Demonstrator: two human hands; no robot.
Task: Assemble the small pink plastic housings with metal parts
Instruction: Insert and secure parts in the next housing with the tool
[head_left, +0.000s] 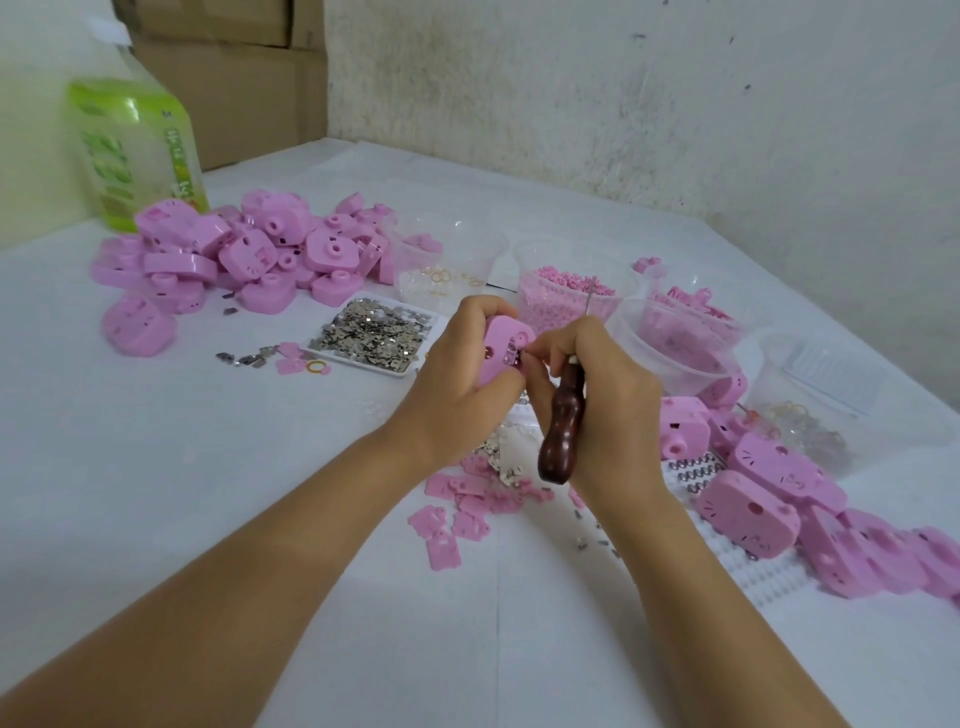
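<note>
Bare forearms (270, 535) reach over the tabletop (208, 493) to its middle, where the left hand (457, 384) grips a pink housing (501, 348) tilted upward, seemingly to expose its slot, while the right hand (597, 395), an awl (563, 431) tucked in its curled fingers, pinches a metal part (511, 356) against it.

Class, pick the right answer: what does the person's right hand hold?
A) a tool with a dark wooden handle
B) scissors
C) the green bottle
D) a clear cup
A: the right hand grips a tool with a dark wooden handle, its thin shaft pointing up, while the left hand holds a pink housing.
</note>
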